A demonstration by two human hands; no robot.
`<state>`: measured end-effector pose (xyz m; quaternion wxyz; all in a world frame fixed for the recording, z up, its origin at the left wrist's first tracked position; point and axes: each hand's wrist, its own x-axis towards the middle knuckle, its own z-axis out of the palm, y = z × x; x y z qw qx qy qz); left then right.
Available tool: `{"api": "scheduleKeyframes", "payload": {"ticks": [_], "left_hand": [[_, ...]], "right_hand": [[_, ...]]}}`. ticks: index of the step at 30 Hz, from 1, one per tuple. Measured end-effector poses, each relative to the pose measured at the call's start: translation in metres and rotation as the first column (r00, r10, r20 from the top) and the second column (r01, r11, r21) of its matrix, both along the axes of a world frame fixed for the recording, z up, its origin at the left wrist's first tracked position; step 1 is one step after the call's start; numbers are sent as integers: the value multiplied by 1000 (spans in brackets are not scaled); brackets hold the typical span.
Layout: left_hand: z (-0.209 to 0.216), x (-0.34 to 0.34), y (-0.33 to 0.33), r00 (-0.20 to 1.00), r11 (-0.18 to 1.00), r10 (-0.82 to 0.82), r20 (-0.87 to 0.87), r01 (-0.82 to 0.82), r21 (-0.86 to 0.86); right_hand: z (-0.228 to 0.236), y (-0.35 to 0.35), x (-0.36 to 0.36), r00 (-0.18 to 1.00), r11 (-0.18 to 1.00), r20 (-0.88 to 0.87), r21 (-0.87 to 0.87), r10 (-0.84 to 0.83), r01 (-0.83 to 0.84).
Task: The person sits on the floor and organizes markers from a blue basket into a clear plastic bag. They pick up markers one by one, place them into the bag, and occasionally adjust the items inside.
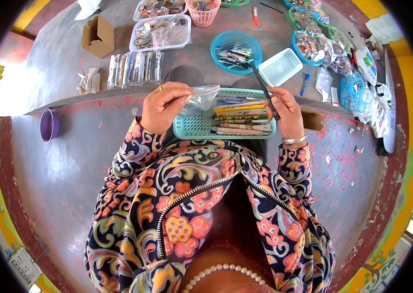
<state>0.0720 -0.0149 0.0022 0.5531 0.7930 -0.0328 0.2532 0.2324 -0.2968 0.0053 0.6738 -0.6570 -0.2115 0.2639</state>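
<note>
My left hand (165, 107) pinches the edge of a clear plastic bag (201, 99), which hangs over the left part of a pale green slotted basket (183, 131). Several pens and pencils (240, 116) lie in the basket's right part. Between the thumb and fingers of my right hand (288, 112) is a long, slim black stick (264, 89), slanting up and left above the basket's right end. Its exact kind is unclear. The basket rests near my lap, at the near edge of the grey table.
Beyond stand a blue round basket (216, 43) of pens and a white slotted tray (275, 67). Bagged pens (135, 69) lie in a row at left, near a cardboard box (98, 36). More filled baskets (309, 48) crowd the right. A purple tub (49, 125) is lower left.
</note>
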Motion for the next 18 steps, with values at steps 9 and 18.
{"api": "scheduleKeyframes", "payload": {"ticks": [9,18], "left_hand": [[2,0,0,1000,1000,-22,-13,21,-17],[0,2,-1,1000,1000,-8,1,8,-22]], "right_hand": [[-12,5,-7,832,863,-542,471,120,182],[-14,11,-14,946,897,-324,423,19,127]]}}
